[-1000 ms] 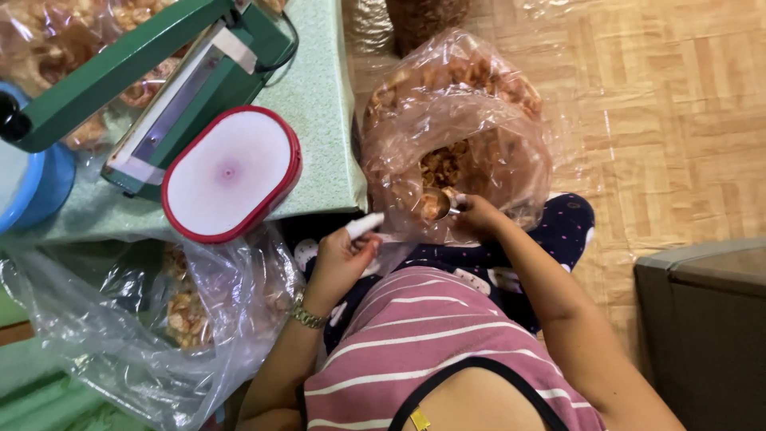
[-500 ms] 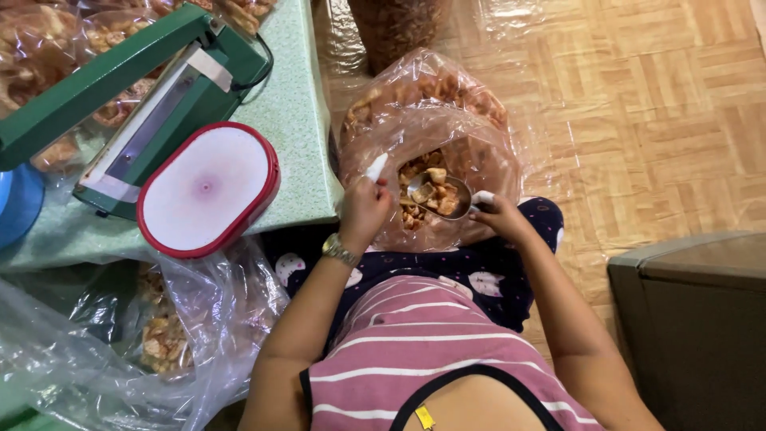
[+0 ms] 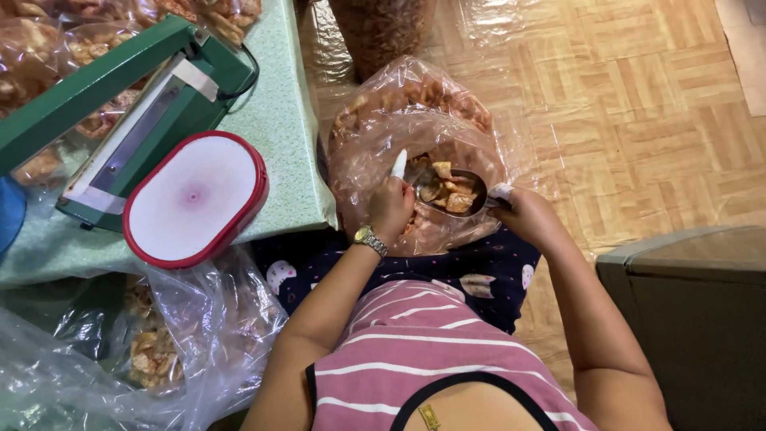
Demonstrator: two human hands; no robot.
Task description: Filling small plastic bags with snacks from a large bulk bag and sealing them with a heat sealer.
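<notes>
Now right hand (image 3: 528,214) fingers hold snack-filled scoop (image 3: 451,191) over open bag (image 3: 415,132).

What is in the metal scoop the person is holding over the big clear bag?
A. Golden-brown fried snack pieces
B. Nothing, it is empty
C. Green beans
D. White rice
A: the scoop, held by the right hand, carries golden-brown fried pieces above the clear bag.

Open parquet floor (image 3: 638,96) is left free rightward; leftward passage is blocked by the desk (image 3: 295,144) edge and red-rimmed scale (image 3: 195,199).
</notes>
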